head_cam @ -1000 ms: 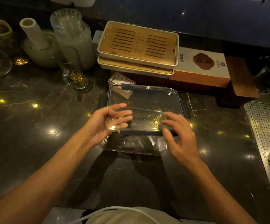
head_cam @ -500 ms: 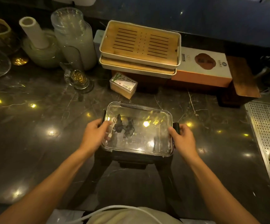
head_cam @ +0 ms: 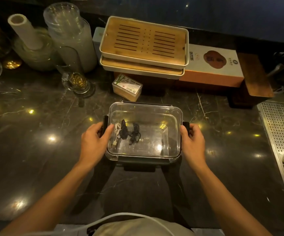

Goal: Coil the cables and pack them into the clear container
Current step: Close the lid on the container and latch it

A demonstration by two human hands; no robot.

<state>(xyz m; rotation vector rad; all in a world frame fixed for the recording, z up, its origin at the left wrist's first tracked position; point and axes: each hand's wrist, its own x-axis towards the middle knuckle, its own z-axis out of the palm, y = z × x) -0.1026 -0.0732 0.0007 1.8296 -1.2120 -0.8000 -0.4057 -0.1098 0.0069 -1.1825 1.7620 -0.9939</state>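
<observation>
Gripping the box (head_cam: 144,109) by its side clips, your left hand (head_cam: 93,143) and right hand (head_cam: 192,142) flank three cables (head_cam: 126,132) — one white, two black — on a dark marble counter (head_cam: 35,150).

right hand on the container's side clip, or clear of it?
Touching. Head view: the right hand wraps the dark side clip of the container, fingers curled over it, no gap.

Both forearms are bare, no sleeves, watch or rings showing on the left hand (head_cam: 93,142) or right hand (head_cam: 193,143). At the bottom centre, a pale garment (head_cam: 137,227) crossed by a thin white cord (head_cam: 120,216).
</observation>
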